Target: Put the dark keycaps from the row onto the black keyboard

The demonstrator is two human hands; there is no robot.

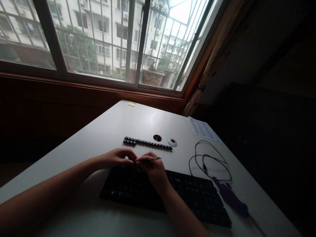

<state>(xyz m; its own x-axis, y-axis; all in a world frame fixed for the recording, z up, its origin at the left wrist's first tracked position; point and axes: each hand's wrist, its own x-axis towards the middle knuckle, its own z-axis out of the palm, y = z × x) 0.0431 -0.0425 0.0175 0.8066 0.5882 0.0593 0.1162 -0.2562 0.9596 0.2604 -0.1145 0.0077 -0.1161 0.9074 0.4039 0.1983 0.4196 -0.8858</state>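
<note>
Far beyond the black keyboard (192, 194), a wide barred window (143, 42), with pale apartment blocks (115, 13), green trees (76, 44) and a planter (153, 77) outside. Under the keyboard and stretching well past its far edge, a white table (106, 131) in dim light. Keyboard laid flat and slightly slanted, too dark for most keys to be made out. Over the keyboard's middle, a right hand (154, 168), with a bare forearm crossing the keys from the near side. At the keyboard's far edge, toward its left end, a left hand (118, 157). Near the keyboard's far right corner, a loosely looped black cable (204, 166), reaching back to the far edge. Well beyond that corner, a sheet of paper (204, 129). Just beside the keyboard's right end, a purple object (233, 199) with a thin shaft. Past the keyboard's far edge, a long line of black keycaps (150, 144), doubled at the left end. Farther from the keyboard, a pale ring-shaped cover (172, 142) beside a round hole (157, 138). Farthest from the keyboard on the tabletop, a yellow note (132, 104). Above the keyboard's far edge, a slim pen-like tool (155, 159), gripped between right thumb and fingers. Smallest, above the same edge, a small dark piece (134, 162), pinched between left thumb and curled index finger, with right fingertips close against it. Cannot tell the kind of piece, nor any contact with the tool's hidden tip.
</note>
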